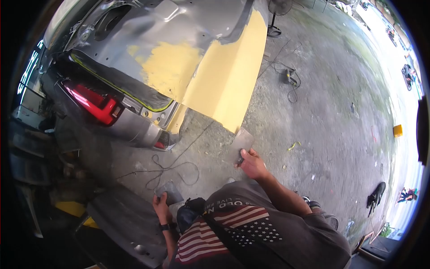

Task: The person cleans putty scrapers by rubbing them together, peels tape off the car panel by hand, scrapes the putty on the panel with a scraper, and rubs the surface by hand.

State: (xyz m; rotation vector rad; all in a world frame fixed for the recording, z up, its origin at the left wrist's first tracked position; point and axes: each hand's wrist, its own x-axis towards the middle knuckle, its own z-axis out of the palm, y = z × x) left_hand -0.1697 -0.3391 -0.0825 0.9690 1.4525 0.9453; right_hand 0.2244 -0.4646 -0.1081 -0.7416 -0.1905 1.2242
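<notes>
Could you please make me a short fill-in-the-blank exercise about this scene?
1. The right hand holds a thin plate near the coating, whose colour is ____.
2. The left hand, gripping another plate, has a dark band around its ____.
3. The tail light is mostly ____ in colour.

Missing words: yellow; wrist; red.

We held our right forearm (286, 193) out ahead, right hand (253, 165) pinched thumb against fingers; our left hand (161, 207) gripped likewise, left of our torso (233, 224).

The grey panel (188, 58) is patched pale yellow, the taillight (104, 109) red.
</notes>
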